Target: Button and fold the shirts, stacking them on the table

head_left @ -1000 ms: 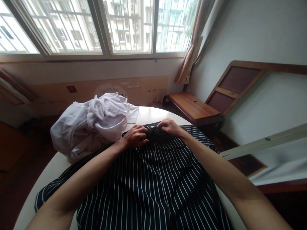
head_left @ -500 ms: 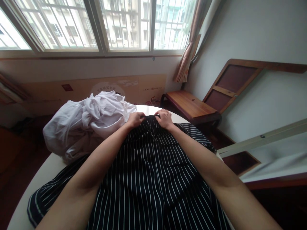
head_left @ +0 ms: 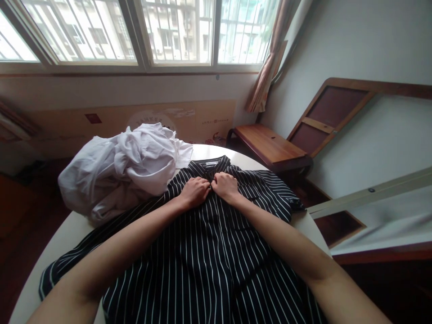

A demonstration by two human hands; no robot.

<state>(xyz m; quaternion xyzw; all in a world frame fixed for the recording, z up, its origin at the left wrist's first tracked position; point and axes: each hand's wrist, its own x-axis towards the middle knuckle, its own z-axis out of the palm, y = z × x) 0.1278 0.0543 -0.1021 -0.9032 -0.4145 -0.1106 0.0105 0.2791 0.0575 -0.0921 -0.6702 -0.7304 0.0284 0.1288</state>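
Note:
A black shirt with white stripes (head_left: 202, 252) lies spread on a round white table (head_left: 50, 252), its collar toward the window. Just below the collar, my left hand (head_left: 195, 191) and my right hand (head_left: 225, 185) sit close together over the shirt's front. Both have their fingers curled closed on the cloth there. The fingertips are partly hidden, so any button between them cannot be seen. To the left of my left hand, a heap of crumpled white cloth (head_left: 128, 166) rests on the table.
Beyond the table stands a wooden bench (head_left: 270, 144) by the right wall. A wood-framed panel (head_left: 334, 112) leans there. Barred windows (head_left: 178, 33) and a pink curtain (head_left: 265, 85) are at the back.
Both hands have come from the collar's edge down toward me onto the upper front. The collar, gathered and covered before, now lies open to view.

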